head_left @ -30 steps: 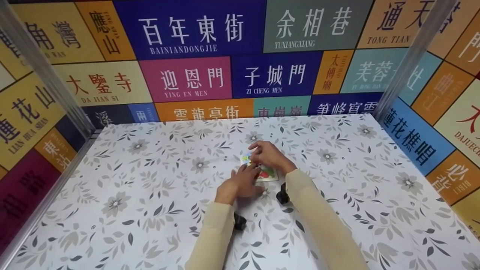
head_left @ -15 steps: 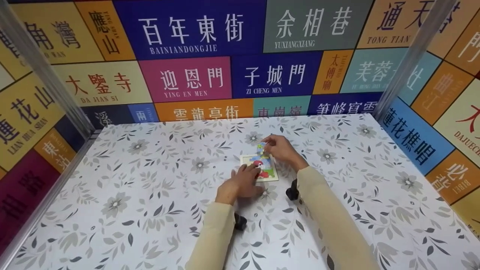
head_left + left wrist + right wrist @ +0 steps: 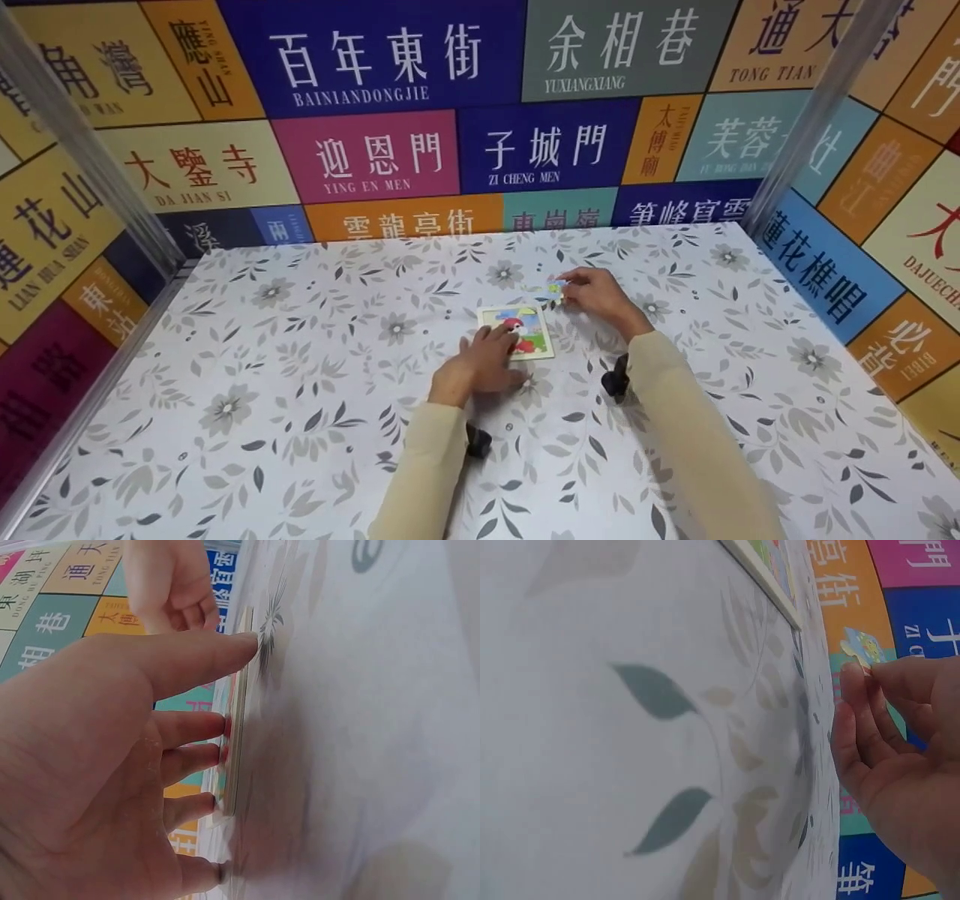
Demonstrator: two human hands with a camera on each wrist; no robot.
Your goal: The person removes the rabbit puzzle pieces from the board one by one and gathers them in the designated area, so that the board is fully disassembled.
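Note:
A small framed jigsaw puzzle (image 3: pixel 534 343) lies flat near the table's middle, with a red, white and green picture and a pale bare patch at its upper left. The fingertips of my left hand (image 3: pixel 484 364) rest on its left part and hide some of it. In the left wrist view, those fingers (image 3: pixel 191 761) touch the board's face while the thumb stays apart at its edge. Beyond the board's upper right corner, my right hand (image 3: pixel 600 296) pinches a blue and yellow puzzle piece (image 3: pixel 866 645) between thumb and fingers, held above the table.
The table (image 3: pixel 300 360) has a white cloth with grey flowers and leaves. Panels with large lettering (image 3: pixel 375 60) stand behind it and at both sides, with clear posts (image 3: pixel 802 127) at the back corners. A black wrist strap (image 3: pixel 616 379) shows below the right wrist.
My right hand has lifted the puzzle piece from the board's upper part and carried it right, off the frame. More of the board now shows. My left hand has stayed in place.

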